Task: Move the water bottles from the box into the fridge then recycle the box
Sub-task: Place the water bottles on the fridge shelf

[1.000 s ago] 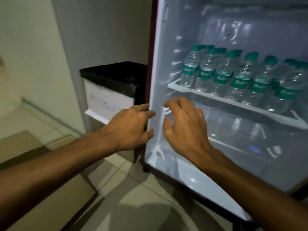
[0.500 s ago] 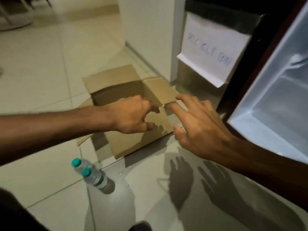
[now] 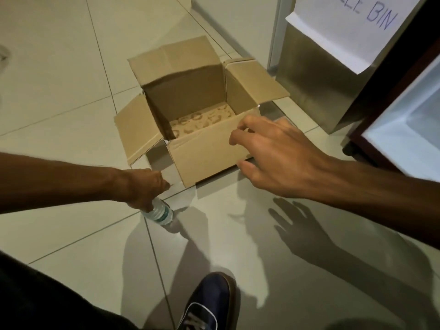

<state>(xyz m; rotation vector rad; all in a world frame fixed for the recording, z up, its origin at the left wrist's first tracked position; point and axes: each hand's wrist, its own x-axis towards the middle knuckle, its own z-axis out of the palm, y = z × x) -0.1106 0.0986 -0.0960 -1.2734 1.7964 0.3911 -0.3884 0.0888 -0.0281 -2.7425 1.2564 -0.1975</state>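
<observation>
Floor (image 3: 71, 115): pale tile, carries everything here.

Fridge (image 3: 416, 129): at the floor's right edge, door open, a lit white interior showing. No bottles are visible in the part in view.

Recycle bin (image 3: 316, 86): steel body at the far right corner of the floor, just beside the fridge. A paper sign (image 3: 345, 27) hangs on its front with "BIN" legible.

Box (image 3: 207, 153): cardboard, upright on the floor near the bin, all flaps open. The visible part of its bottom holds only ring marks, no bottles. The strip behind the near wall is hidden.

Right hand (image 3: 273, 158): over the box's near right corner, fingers spread and loosely bent, holding nothing. Cannot tell whether it touches the cardboard.

Left hand (image 3: 142, 189): low at the box's near left corner, fingers curled down round the top of a water bottle (image 3: 160, 213). The cap is hidden under the hand.

The water bottle stands on the floor just beside that corner, outside the box. Only one bottle body shows, and a second behind the hand cannot be ruled out.

Shoe (image 3: 209, 303): dark, at the near edge of the floor.

Step, by judgement: late in the transfer. The box looks emptied and this bottle is among the last to go in.

Next move calls for a firm neck grip, a straight lift, and a carry right across to the fridge shelf. The free right hand is well placed to take the box for the bin afterward.
</observation>
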